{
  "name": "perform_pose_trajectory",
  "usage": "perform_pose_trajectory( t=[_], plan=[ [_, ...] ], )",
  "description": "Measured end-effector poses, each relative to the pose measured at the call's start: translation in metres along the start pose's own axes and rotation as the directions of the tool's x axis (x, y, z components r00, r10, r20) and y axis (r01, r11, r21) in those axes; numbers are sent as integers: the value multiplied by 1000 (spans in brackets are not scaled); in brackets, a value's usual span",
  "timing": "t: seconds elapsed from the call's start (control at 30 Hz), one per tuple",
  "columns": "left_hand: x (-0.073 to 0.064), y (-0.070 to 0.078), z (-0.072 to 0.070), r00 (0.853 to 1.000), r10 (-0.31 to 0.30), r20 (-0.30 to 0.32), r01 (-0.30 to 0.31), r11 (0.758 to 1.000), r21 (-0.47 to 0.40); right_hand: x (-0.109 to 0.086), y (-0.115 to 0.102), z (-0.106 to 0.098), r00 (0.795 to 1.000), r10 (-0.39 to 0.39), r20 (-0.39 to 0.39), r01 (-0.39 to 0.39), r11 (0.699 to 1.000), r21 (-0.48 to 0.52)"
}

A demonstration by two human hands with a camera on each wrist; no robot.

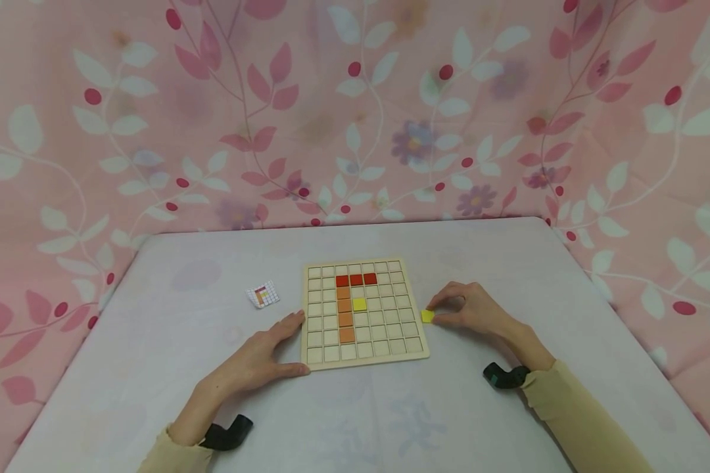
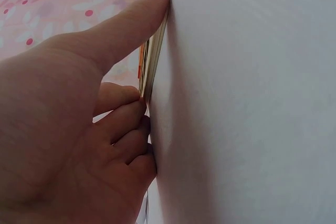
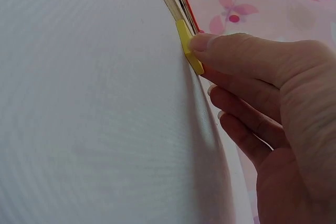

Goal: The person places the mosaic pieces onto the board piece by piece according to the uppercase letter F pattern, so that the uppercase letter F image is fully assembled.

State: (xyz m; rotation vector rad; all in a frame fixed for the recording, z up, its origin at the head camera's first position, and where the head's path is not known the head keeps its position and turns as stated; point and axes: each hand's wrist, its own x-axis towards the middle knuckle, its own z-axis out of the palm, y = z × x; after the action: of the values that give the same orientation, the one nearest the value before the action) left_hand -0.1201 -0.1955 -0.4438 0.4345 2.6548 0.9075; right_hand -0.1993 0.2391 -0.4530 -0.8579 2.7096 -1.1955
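Note:
A square wooden grid board (image 1: 390, 328) lies on the table. Across its upper part runs a row of three red tiles (image 1: 356, 280), and a column of several orange tiles (image 1: 346, 319) runs down from the row's left end. One yellow tile (image 1: 359, 304) sits right of that column. My left hand (image 1: 254, 358) rests at the board's left side, its thumb at the near corner and fingertips against the edge. Just off the right edge, my right hand (image 1: 473, 312) pinches another yellow square tile (image 3: 185, 40) between thumb and fingers.
A small creased paper card (image 1: 263, 295) printed with a coloured grid pattern lies left of the board. The table (image 1: 378, 420) has a pale cloth, and a pink floral curtain (image 1: 331, 112) hangs behind it. Each wrist wears a black device (image 1: 229, 433).

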Motion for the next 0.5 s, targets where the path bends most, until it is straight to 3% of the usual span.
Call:
perform_pose_trajectory(
  t=[0.5],
  plan=[
    [-1,1,-1,1000,3,6,-3,1000,-1,0,9,-1,995,-99,-34,97,994,-39]
  ],
)
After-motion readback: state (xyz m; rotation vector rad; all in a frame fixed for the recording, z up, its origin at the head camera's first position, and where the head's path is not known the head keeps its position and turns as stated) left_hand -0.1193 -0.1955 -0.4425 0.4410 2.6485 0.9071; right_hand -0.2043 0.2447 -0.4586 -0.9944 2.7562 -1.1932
